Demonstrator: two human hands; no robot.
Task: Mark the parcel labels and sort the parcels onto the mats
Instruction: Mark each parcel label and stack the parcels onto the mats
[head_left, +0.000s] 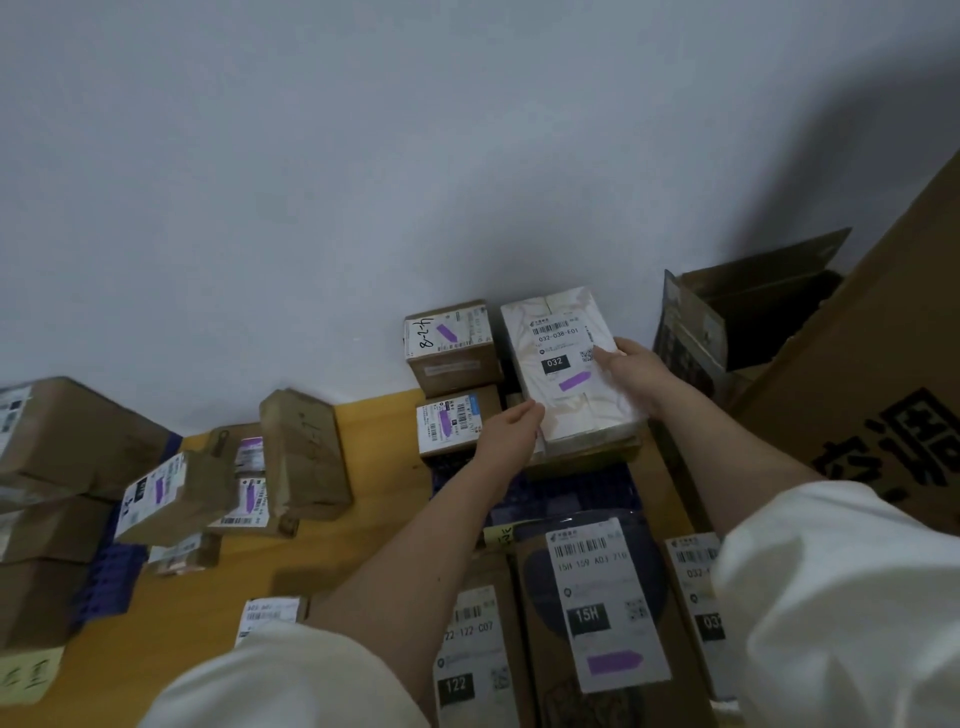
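Observation:
A white wrapped parcel (566, 374) with a label reading 032 and a purple mark sits near the wall, on top of a brown box. My left hand (506, 434) holds its near left corner. My right hand (636, 371) grips its right edge, thumb on the label. To the left of it stand two small brown boxes, one (452, 345) with "8-2-4" written on its label, one (452, 421) below it. A dark blue mat (566, 493) lies under these parcels. No marker pen is in view.
Closer to me lie parcels labelled 15H (605, 608) and 122 (470, 654). More brown boxes (304, 454) sit on another blue mat (106, 587) at the left. A large open carton (878, 374) stands at the right. The floor (192, 618) is wooden.

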